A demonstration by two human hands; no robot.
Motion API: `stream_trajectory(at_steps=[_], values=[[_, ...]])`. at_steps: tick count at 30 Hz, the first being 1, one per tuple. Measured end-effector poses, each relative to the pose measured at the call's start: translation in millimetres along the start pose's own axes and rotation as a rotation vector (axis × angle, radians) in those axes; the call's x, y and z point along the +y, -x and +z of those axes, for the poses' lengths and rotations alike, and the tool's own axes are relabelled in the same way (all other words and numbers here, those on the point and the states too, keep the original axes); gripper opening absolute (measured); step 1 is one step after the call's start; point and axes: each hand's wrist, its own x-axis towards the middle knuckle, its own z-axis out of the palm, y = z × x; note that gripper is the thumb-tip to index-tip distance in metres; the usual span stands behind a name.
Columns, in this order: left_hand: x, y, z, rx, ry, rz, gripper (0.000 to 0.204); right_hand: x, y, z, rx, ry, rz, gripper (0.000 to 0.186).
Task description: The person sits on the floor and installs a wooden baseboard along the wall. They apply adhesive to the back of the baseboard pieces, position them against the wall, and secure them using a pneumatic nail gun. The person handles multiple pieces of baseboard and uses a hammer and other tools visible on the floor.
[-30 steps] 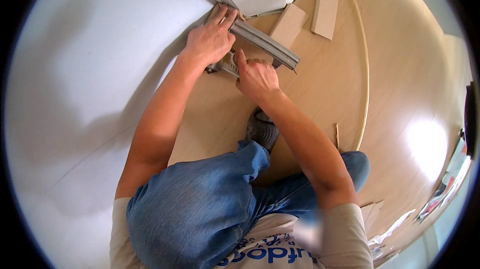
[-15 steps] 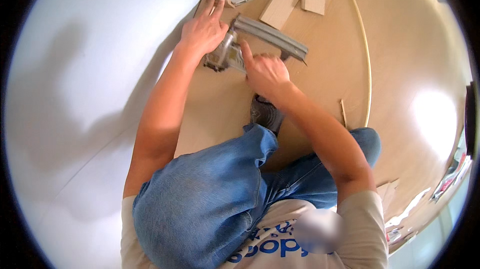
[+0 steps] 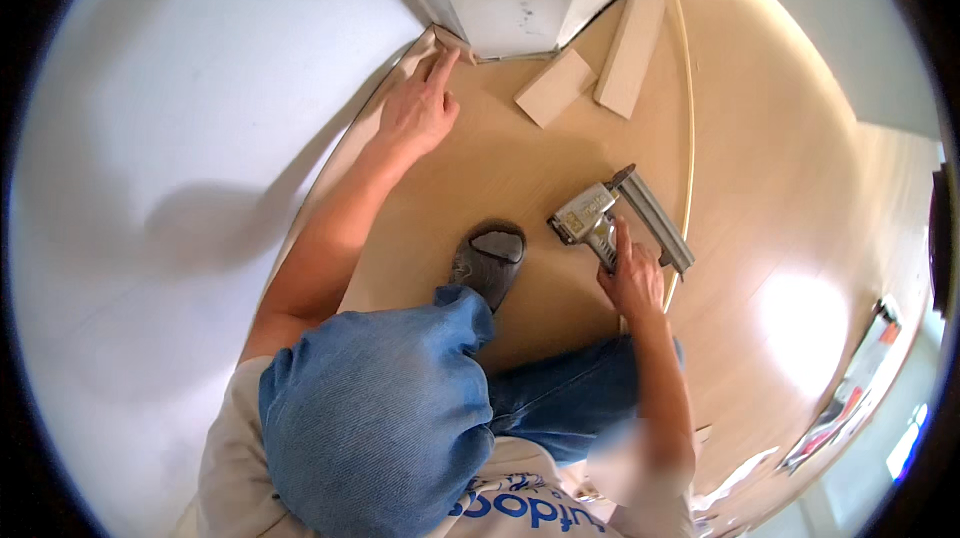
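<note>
Down at the wall corner, my left hand [image 3: 418, 116] reaches forward with index and middle fingers stretched out. Their tips touch a short wooden trim piece [image 3: 457, 44] set against the base of the white corner. A long wooden skirting strip [image 3: 335, 163] runs along the foot of the left wall, partly behind my left arm. My right hand [image 3: 637, 281] is wrapped around the handle of a grey nail gun [image 3: 590, 213], with its long magazine pointing to the right. The gun is held above the floor, apart from the trim.
Two loose wooden boards [image 3: 630, 53] lie on the wood-coloured floor [image 3: 470, 168] ahead. A pale yellow hose [image 3: 688, 88] curves along the right. My shoe [image 3: 490, 263] stands in the middle. Papers and scraps [image 3: 840, 388] lie at the far right. A white wall [image 3: 200, 138] bounds the left side.
My right hand has drawn the nail gun away from the corner, toward the right and nearer to me. My left hand stays at the trim piece. The view has shifted.
</note>
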Motion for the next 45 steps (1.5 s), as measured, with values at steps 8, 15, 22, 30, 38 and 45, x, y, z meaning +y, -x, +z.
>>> stream_trajectory(at_steps=[8, 15, 22, 30, 38, 45], values=[[82, -12, 12, -0.431, 0.19, -0.187, 0.077, -4, -12, 22, 0.22, -0.103, -0.083, 0.093], [77, -21, 66, -0.169, 0.317, -0.113, 0.063, 7, -10, 40, 0.252, -0.157, -0.093, 0.092], [36, -5, 61, 0.222, 0.503, -0.063, 0.03, 6, -10, 42, 0.238, -0.136, -0.029, 0.086], [25, -2, 69, 0.312, 0.701, -0.369, 0.032, 5, -10, 43, 0.243, -0.168, -0.07, 0.087], [15, -27, 63, 0.324, 0.649, -0.409, 0.032, 6, -11, 42, 0.22, -0.152, -0.038, 0.088], [1, -24, 67, 0.35, 0.57, -0.297, 0.029, -14, -12, 23, 0.326, -0.427, 0.018, 0.084]])
